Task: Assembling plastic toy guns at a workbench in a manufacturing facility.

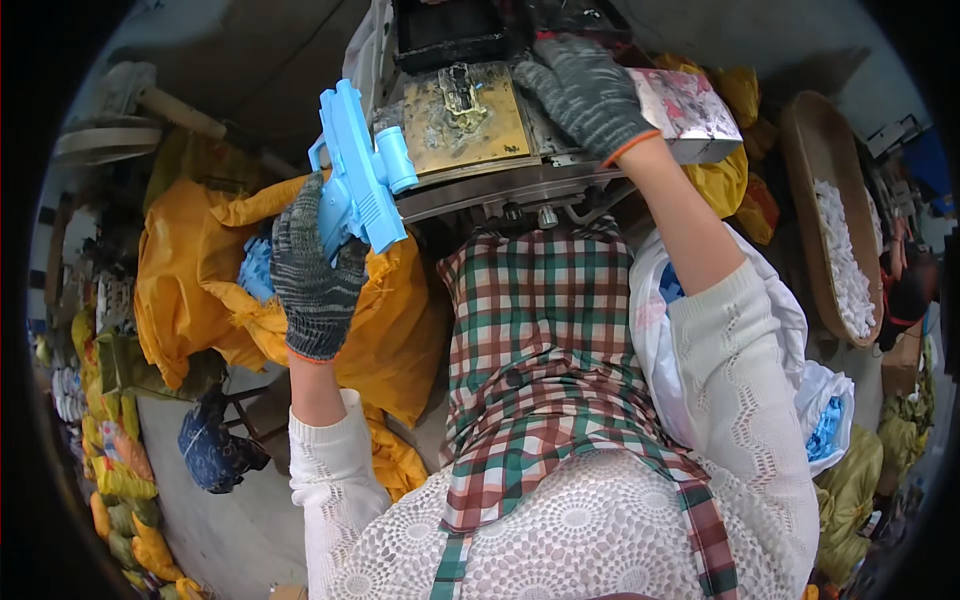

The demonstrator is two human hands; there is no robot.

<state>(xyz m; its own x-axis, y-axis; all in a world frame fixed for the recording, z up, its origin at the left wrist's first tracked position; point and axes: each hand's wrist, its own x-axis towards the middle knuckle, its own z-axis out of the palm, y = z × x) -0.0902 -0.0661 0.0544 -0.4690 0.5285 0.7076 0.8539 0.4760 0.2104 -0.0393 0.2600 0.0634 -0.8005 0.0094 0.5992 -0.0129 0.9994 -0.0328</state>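
1. Head view: my left hand (pixel 322 270) is wrapped around the lower part of a light-blue toy pistol (pixel 349 180), its muzzle end pointing away from me.
2. I have the toy pistol just left of a brass-coloured plate (pixel 425 130), near the front edge of the counter (pixel 500 193); whether toy and plate touch, I cannot tell.
3. My gloved right hand (pixel 592 95) lies over the counter, right of the plate, fingers reaching toward its far side. I cannot tell whether that grip is clamped on anything.
4. Beside my right wrist sits a pink-stained block (pixel 690 112); a black tray (pixel 450 35) stands behind the plate.
5. Left of me, an orange sack (pixel 175 270) holds light-blue pieces (pixel 257 272).
6. I judge the step in hand to be handling this one toy beside the plate. A next move seems to call for a steady left grip, the toy's side turned squarely, and my right fingers clear.
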